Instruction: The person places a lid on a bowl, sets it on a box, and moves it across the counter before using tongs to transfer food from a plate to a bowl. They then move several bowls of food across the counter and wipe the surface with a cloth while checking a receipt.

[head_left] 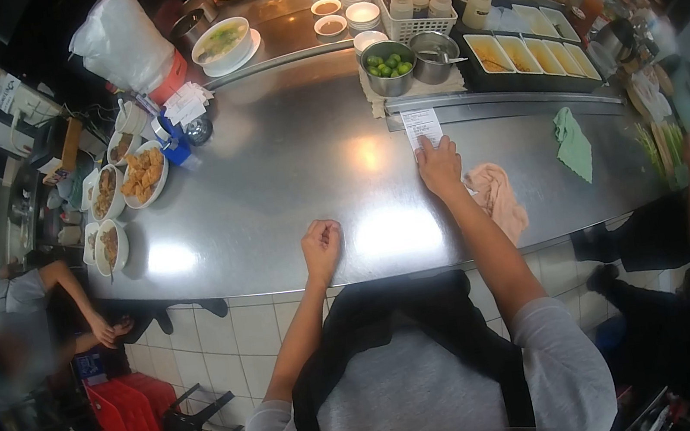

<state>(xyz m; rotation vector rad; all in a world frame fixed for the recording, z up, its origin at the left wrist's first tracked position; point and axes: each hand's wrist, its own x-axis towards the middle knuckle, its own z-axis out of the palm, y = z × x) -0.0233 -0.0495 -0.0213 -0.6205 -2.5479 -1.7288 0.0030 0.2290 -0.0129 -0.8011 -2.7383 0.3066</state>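
Observation:
My right hand (pixel 439 165) rests on the lower end of a printed paper slip (pixel 422 124), its fingers over the paper on the steel counter (pixel 267 156). My left hand (pixel 322 245) is closed, knuckles up, near the counter's front edge; whether anything is inside it is hidden. Just right of my right hand lies a crumpled pink cloth (pixel 498 200). Beyond the slip stand a metal pot of green limes (pixel 389 67) and another metal pot (pixel 434 55) with a utensil in it.
Bowls of food, one with fried pieces (pixel 143 174), line the left side. A soup bowl (pixel 221 42) stands at the back. Sauce trays (pixel 520 55) and a green cloth (pixel 572 145) are right. Other people are at both sides; a red chair (pixel 128 418) stands lower left.

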